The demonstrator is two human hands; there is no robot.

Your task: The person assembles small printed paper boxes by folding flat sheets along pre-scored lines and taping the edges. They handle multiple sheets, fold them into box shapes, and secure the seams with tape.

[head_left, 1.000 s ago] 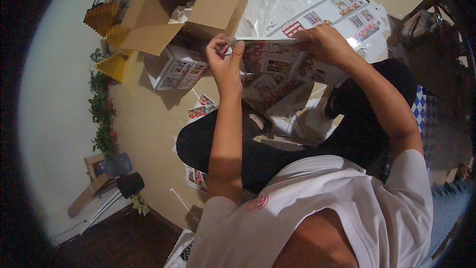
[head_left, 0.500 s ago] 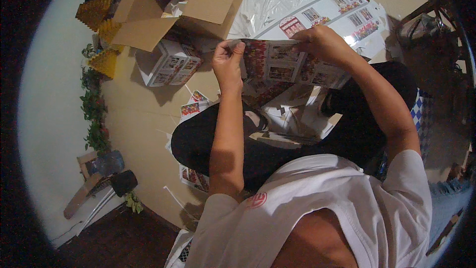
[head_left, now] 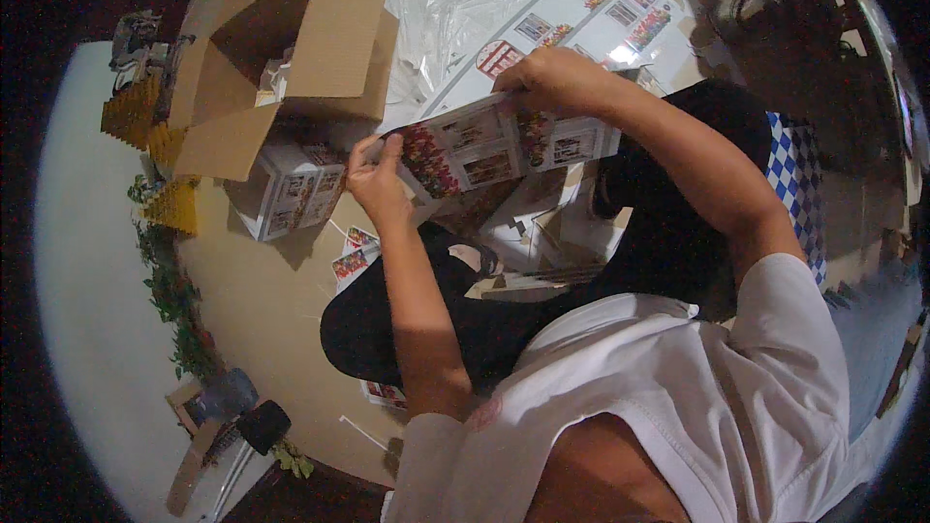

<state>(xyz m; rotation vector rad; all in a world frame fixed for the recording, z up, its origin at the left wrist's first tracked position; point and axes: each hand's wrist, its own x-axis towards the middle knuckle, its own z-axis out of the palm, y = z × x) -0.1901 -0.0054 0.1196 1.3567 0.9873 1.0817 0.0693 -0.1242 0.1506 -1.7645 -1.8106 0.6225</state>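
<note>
Over my crossed legs I hold up a glossy printed card sheet (head_left: 475, 157) with pictures of windows and red flowers. Its left end is pinched between the thumb and fingers of my left hand (head_left: 380, 184). At its upper edge, further right, the fingers of my right hand (head_left: 562, 80) are closed on it; their tips are partly hidden. The sheet slants, its left end lower in view. Just beyond my right hand lies a larger white printed sheet (head_left: 605, 15) with similar pictures. Below the held sheet, white offcuts (head_left: 533, 232) lie between my legs.
An open cardboard box (head_left: 339, 29) stands at the far left, with a printed white box (head_left: 291, 194) beside it. Crumpled clear plastic (head_left: 455, 0) lies at the back. Small printed pieces (head_left: 351, 260) are by my left knee. Plants (head_left: 174, 281) line the left wall.
The whole view has turned and shifted. The held sheet now tilts more, and its printed face shows brighter and fuller. Both hands still grip it.
</note>
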